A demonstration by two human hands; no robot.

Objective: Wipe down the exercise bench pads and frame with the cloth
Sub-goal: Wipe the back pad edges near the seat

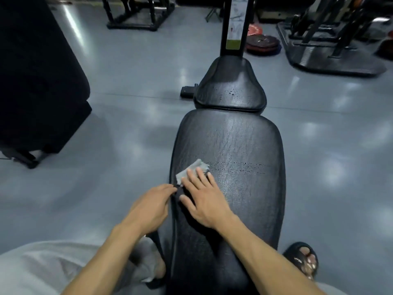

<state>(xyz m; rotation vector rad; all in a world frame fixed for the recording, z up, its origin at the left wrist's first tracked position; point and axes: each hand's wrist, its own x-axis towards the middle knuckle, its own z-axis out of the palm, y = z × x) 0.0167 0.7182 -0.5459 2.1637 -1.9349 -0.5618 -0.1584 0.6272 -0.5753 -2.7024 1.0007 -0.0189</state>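
Cloth (pixel 192 170): small, grey, crumpled, flat on bench (pixel 238 145) left side.
Right hand (pixel 203 198): fingers spread, pressing cloth.
Left hand (pixel 152 206): fingers straight, touching bench's left edge.
Pad: black, cracked.

Both forearms are bare, no sleeves showing. Light grey clothing (pixel 32 271) hangs left of the bench pad (pixel 234 145); right of it, a black open-toe slide sandal (pixel 302 259), possibly patterned.

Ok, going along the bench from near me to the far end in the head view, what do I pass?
Right hand pressing flat on the cloth → long back pad beyond it → smaller seat pad → upright black post with a label → weight plates on the floor behind.
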